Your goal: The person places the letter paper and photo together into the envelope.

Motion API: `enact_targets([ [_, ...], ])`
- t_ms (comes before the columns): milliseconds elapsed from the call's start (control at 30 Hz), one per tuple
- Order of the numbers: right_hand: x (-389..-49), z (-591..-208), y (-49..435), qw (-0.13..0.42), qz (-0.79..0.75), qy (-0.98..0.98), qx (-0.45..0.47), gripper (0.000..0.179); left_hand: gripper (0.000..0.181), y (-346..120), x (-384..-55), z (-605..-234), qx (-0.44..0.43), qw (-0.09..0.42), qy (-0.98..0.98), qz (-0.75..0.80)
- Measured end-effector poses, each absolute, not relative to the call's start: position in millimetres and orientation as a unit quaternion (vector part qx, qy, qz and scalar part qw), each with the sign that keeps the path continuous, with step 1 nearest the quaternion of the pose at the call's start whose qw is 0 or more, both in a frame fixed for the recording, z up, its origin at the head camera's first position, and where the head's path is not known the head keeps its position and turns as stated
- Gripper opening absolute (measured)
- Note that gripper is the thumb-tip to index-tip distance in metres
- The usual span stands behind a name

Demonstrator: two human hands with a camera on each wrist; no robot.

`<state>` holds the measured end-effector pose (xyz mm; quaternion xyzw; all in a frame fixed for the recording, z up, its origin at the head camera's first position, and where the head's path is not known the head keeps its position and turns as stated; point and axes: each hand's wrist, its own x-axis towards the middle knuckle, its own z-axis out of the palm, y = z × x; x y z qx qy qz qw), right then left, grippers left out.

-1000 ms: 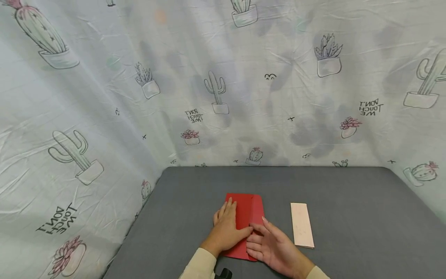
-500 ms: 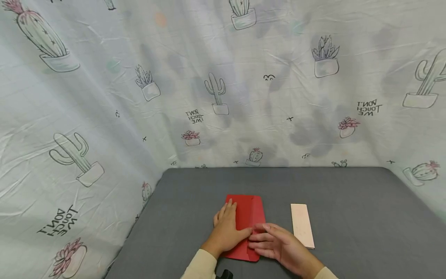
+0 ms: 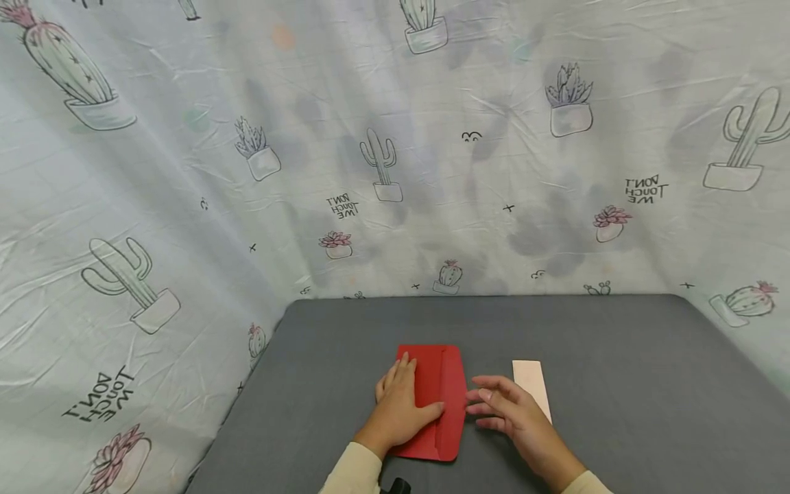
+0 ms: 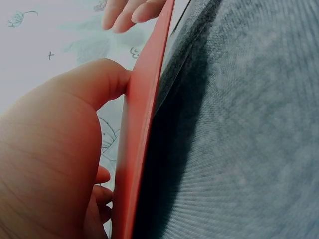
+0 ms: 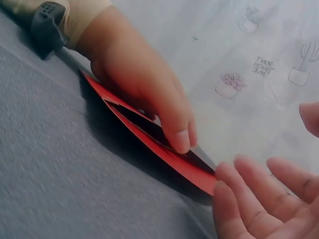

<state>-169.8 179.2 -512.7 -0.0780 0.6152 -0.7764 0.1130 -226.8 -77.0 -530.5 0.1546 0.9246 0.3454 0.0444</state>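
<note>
"Where's the red envelope (image 3: 428, 385)?"

"On the tabletop (image 3: 617, 384), to the left of the pale card (image 3: 532, 379) and apart from it, its flap (image 3: 455, 384) out on the right side."

"And the fingers?"

"The left hand (image 3: 401, 412) rests on the body, fingers stretched toward the far end, thumb spread right. The right hand (image 3: 515, 415) has its fingers bent and apart, pinching nothing I can see, just beside the flap's edge. Whether they touch it, I can't tell."

"The step looks like working at the flap side. Any advice?"

"Press with the left hand flat and light, so the envelope doesn't slide or crumple. A dark gap (image 5: 144, 125) shows between the layers, so I'd ease a fingertip in there gently; thin paper could tear at the fold if tugged."

"And the right thumb?"

"Clear of the crease, I'd say."
</note>
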Motion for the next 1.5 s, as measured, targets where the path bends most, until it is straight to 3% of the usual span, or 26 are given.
enact_targets([
  [267, -174, -512, 186, 0.006, -0.762, 0.648, 0.007, 0.044, 0.106, -77, -227, -530, 0.153, 0.046, 0.924, 0.347],
  [567, -179, -512, 202, -0.063, -0.755, 0.652, 0.043, 0.036, 0.104, -76, -227, -528, 0.156, 0.046, 0.923, 0.349],
  [1033, -186, -515, 221, -0.096, -0.726, 0.678, 0.066, 0.038, 0.104, -76, -228, -529, 0.155, 0.044, 0.923, 0.349],
  [1500, -190, -510, 239, -0.092, -0.664, 0.728, 0.144, 0.046, 0.104, -76, -229, -529, 0.155, 0.043, 0.923, 0.350],
])
